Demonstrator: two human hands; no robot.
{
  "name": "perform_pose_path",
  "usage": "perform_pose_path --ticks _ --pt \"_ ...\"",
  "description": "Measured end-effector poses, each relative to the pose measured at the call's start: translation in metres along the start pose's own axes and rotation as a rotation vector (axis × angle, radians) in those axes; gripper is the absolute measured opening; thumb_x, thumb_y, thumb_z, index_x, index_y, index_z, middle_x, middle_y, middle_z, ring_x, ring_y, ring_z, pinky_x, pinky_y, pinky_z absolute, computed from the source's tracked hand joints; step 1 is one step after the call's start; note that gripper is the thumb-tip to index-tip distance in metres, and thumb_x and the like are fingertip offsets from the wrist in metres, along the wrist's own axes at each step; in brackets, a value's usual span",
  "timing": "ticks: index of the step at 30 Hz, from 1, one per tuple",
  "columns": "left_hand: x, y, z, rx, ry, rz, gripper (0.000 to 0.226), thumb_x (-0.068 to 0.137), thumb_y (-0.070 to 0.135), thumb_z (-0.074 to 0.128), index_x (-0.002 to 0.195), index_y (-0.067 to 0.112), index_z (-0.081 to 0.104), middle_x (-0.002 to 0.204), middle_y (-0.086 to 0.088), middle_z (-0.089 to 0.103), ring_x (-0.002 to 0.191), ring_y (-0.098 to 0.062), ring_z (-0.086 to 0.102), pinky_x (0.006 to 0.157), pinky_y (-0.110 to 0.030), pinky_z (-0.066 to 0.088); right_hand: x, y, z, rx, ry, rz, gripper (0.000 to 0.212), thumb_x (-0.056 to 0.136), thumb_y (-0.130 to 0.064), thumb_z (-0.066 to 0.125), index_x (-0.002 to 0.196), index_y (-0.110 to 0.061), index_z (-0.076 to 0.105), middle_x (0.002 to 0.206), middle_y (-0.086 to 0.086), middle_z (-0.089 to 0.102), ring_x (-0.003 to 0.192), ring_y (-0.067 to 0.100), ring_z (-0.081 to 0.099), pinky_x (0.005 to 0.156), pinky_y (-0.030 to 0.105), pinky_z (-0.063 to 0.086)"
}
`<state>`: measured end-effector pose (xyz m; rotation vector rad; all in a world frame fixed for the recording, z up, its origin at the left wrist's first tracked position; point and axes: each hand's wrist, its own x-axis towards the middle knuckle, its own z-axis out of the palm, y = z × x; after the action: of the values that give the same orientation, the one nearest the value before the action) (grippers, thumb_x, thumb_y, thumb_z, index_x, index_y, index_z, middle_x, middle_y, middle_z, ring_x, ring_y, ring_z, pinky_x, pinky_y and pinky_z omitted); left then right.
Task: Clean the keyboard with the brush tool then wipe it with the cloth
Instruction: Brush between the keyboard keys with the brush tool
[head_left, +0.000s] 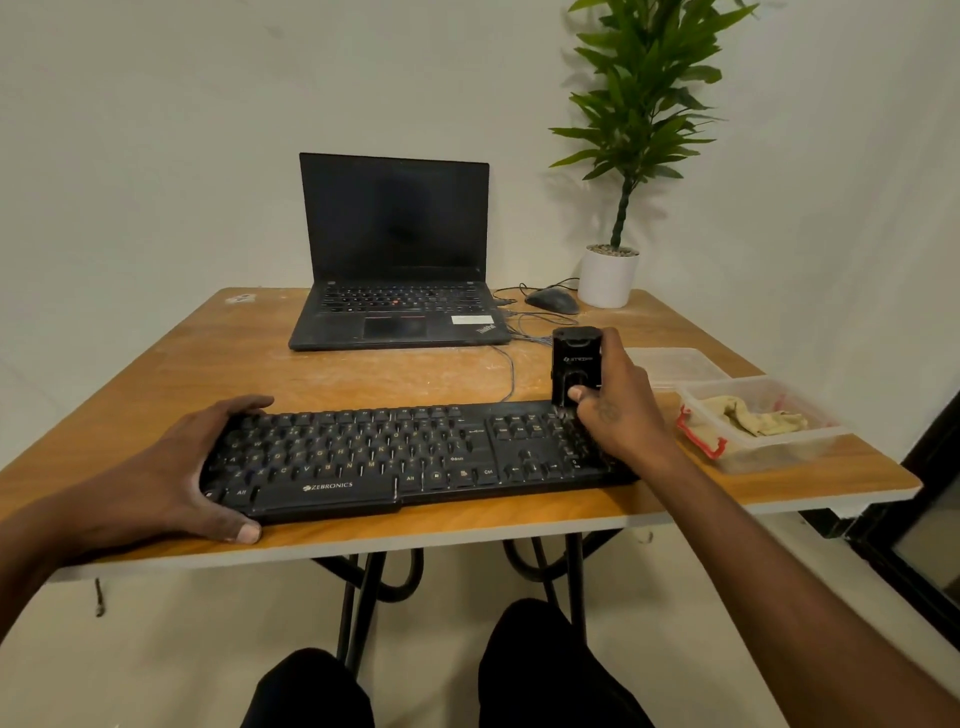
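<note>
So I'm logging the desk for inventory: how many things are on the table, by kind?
Keyboards: 1, the keyboard
Laptops: 1
Mice: 1
Potted plants: 1
Brush tools: 1
Cloths: 1
Plastic containers: 1
Lids: 1
Total: 8

The left hand (171, 478) at 8 o'clock lies spread, fingers curved, thumb forward. The right hand (615, 410) at 3 o'clock curls in a firm grip, forearm running back to 5 o'clock.
</note>
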<state>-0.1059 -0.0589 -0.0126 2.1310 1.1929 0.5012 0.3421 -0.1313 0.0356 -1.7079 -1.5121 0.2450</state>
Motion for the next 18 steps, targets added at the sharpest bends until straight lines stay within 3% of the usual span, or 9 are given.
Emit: perform_pose_path --ticks 3,5,8,11,14,18 --pt "0.0 -0.001 0.001 0.001 0.007 0.009 0.137 0.034 0.079 0.097 0.15 0.069 0.023 0.147 0.029 0.039 0.132 0.0 0.043 0.114 -0.046 0.045 -0.018 0.004 -0.008 0.066 -0.028 0.015 0.051 0.092 -0.001 0.063 0.132 -0.022 0.039 0.107 -0.008 0.058 0.099 0.012 0.055 0.066 0.017 0.041" --pt "-0.002 -0.001 0.001 -0.01 0.01 0.003 0.139 0.034 0.078 0.097 0.151 0.067 0.022 0.144 0.034 0.037 0.131 0.006 0.041 0.111 -0.041 0.044 -0.039 0.008 -0.017 0.118 -0.011 0.021 0.053 0.091 0.0 0.064 0.128 -0.029 0.04 0.106 -0.018 0.058 0.101 0.006 0.057 0.077 0.029 0.051" --pt "-0.002 -0.001 0.001 -0.008 0.007 -0.013 0.141 0.034 0.079 0.096 0.152 0.067 0.021 0.14 0.039 0.036 0.128 0.011 0.041 0.106 -0.036 0.044 -0.056 0.012 -0.023 0.177 0.01 0.015 0.053 0.09 0.001 0.066 0.12 -0.035 0.041 0.107 -0.022 0.059 0.102 0.0 0.058 0.086 0.037 0.052" --pt "-0.001 -0.001 0.0 0.006 0.014 -0.007 0.137 0.033 0.078 0.097 0.149 0.07 0.024 0.144 0.031 0.038 0.13 0.001 0.043 0.108 -0.043 0.046 -0.041 0.01 -0.017 0.122 -0.004 0.016 0.052 0.09 0.0 0.066 0.125 -0.03 0.041 0.105 -0.018 0.058 0.101 0.007 0.059 0.078 0.032 0.053" --pt "-0.001 -0.001 0.0 0.007 0.018 0.002 0.135 0.032 0.078 0.098 0.146 0.071 0.026 0.145 0.027 0.04 0.131 -0.003 0.044 0.108 -0.044 0.045 -0.012 0.0 -0.003 0.037 -0.043 -0.015 0.053 0.09 0.002 0.063 0.132 -0.021 0.039 0.103 -0.009 0.056 0.097 0.01 0.053 0.065 0.019 0.039" --pt "-0.001 0.002 0.0 0.006 0.006 -0.001 0.134 0.031 0.079 0.096 0.144 0.073 0.024 0.142 0.034 0.038 0.128 0.004 0.043 0.104 -0.036 0.046 0.006 -0.009 0.005 0.008 -0.065 -0.031 0.06 0.09 0.004 0.062 0.139 -0.019 0.035 0.112 -0.001 0.06 0.101 0.013 0.054 0.075 0.026 0.042"
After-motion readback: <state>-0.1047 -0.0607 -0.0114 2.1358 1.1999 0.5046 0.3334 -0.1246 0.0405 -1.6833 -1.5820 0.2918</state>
